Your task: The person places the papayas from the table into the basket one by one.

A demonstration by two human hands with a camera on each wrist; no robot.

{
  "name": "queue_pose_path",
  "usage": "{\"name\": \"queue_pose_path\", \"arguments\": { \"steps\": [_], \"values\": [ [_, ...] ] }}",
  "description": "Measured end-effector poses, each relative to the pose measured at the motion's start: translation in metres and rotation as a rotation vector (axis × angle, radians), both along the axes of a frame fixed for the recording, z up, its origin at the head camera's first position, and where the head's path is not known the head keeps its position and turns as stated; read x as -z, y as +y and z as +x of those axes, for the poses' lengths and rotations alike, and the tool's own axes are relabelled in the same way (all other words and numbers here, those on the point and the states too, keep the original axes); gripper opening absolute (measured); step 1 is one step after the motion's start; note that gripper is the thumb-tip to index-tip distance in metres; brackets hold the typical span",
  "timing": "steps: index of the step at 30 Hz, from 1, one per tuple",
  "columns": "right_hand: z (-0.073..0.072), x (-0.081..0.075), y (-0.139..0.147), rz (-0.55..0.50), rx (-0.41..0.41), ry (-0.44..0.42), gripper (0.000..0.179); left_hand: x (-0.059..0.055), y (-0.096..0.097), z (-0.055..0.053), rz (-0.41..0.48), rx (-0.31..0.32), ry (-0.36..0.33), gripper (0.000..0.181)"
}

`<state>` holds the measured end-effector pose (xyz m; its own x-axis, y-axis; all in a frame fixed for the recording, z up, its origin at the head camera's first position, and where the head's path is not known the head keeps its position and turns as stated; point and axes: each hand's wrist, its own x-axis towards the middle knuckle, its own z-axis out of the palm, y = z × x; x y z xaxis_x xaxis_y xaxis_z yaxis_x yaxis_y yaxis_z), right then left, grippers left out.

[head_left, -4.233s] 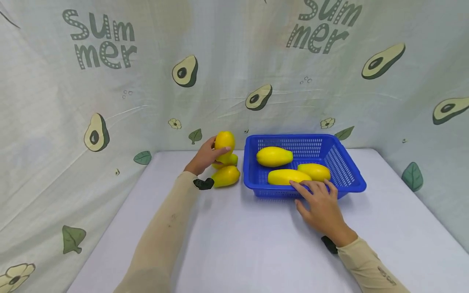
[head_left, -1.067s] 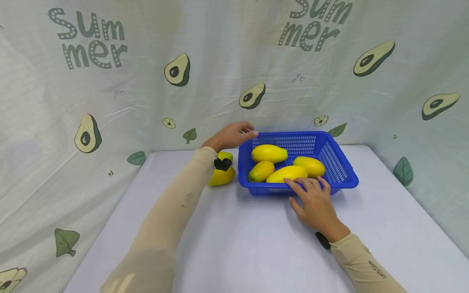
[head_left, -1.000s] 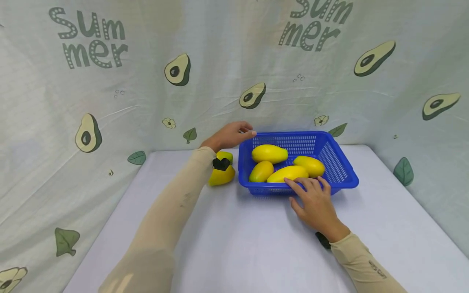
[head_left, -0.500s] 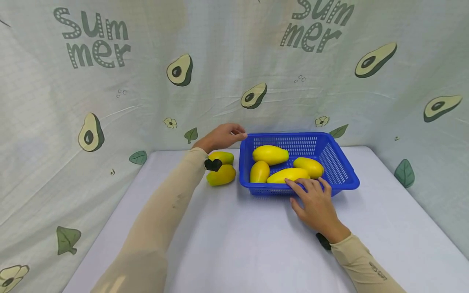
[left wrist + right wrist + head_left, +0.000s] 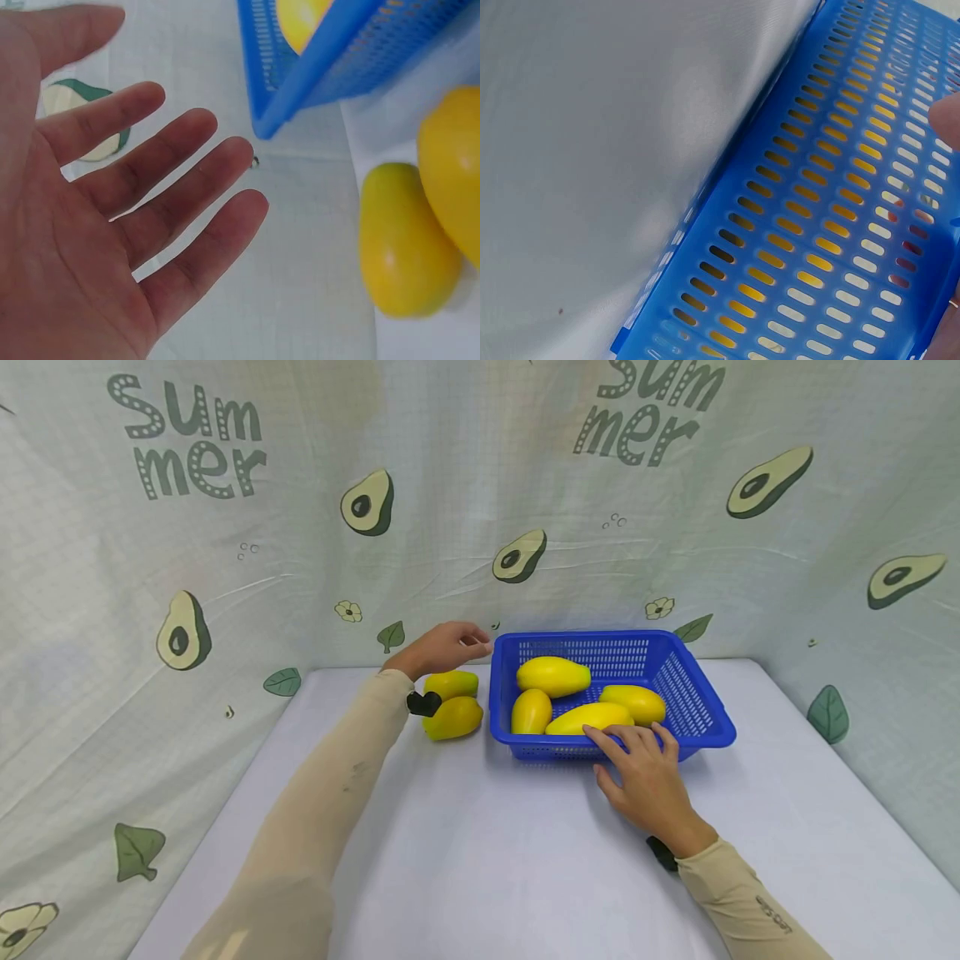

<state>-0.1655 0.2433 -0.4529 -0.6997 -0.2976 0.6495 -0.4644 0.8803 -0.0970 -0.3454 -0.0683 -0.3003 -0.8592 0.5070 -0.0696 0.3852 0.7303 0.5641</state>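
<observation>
In the head view, my left hand (image 5: 445, 646) is by the back left corner of the blue plastic basket (image 5: 498, 693), above two yellow papayas. The left wrist view shows its fingers (image 5: 199, 180) spread, with nothing in the palm. One papaya (image 5: 454, 683) lies behind the other papaya (image 5: 453, 719) on the table, left of the basket. My right hand (image 5: 651, 777) holds the basket's front rim, fingers over it and thumb outside. Inside lie several papayas: one at the back (image 5: 553, 677), one upright at left (image 5: 532, 712), two along the front (image 5: 590, 718).
A white cloth covers the table (image 5: 480, 860). Close behind the basket hangs a pale curtain (image 5: 450, 552) printed with avocados and lettering. The basket's slotted side (image 5: 802, 195) fills much of the right wrist view.
Earlier my left hand gripped a papaya left of the basket; a papaya now sits in the basket's left front. The empty left hand has since drawn back leftward. My right hand stays at the rim.
</observation>
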Motion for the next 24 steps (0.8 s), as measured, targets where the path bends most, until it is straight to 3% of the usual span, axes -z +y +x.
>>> {"name": "queue_pose_path", "arguments": {
  "steps": [6, 13, 20, 24],
  "values": [
    [0.0, 0.0, 0.001, 0.004, 0.003, -0.012, 0.061, 0.012, -0.014, -0.003, -0.07, 0.0, 0.014, 0.044],
    [0.0, -0.001, 0.0, 0.008, 0.003, -0.021, 0.061, 0.03, -0.03, -0.003, -0.079, -0.048, 0.044, 0.041],
    [0.001, -0.003, 0.0, 0.001, -0.001, -0.009, 0.063, 0.056, -0.035, 0.002, -0.051, -0.063, 0.015, 0.044],
    [0.001, -0.003, -0.001, 0.004, -0.003, -0.014, 0.062, 0.072, -0.035, 0.009, -0.066, -0.073, 0.035, 0.049]
  ]
}}
